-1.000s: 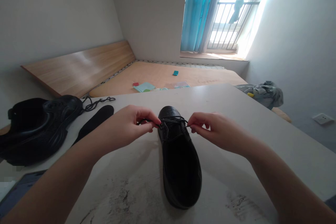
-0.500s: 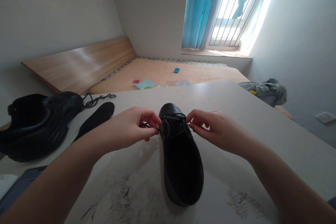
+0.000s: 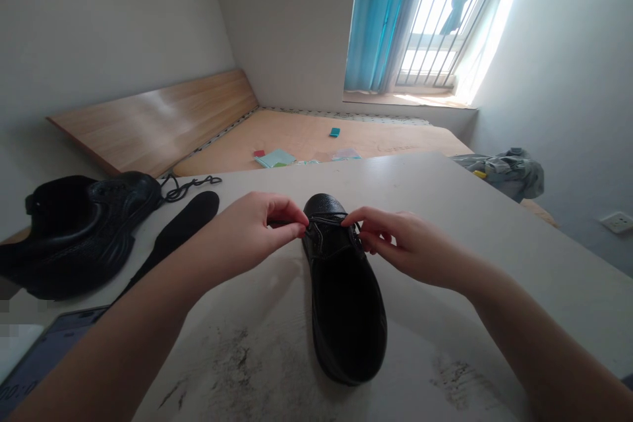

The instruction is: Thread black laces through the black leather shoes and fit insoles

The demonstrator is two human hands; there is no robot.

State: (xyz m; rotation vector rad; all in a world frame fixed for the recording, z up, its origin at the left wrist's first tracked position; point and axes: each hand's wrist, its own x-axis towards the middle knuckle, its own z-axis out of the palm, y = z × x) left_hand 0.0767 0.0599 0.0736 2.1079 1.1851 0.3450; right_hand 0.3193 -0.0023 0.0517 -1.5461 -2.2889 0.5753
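Observation:
A black shoe [image 3: 349, 316] lies on the white table with its toe pointing away and its opening towards me. Dark shoelaces [image 3: 326, 218] run across its front. At the shoe's left edge, my left hand [image 3: 262, 221] is closed, thumb and forefinger pinching a lace. My right hand [image 3: 395, 237] is at the right eyelets. Its forefinger reaches over onto the laces, while the thumb and curled fingers are closed by the shoe's edge, where a bit of lace seems held; the exact grip is partly hidden.
Left on the table [image 3: 395, 178] sits another black shoe [image 3: 99, 231] with loose laces [image 3: 185, 188]. Beside it are a black insole [image 3: 192, 217] and a phone [image 3: 49, 356], partly behind my left forearm. Beyond the table is a bed [image 3: 297, 128] with small packets; clothes [image 3: 519, 171] hang at right.
My left hand has risen slightly, its pinch now higher at the shoe's edge. My right forefinger has moved left onto the laces. The view has shifted a little.

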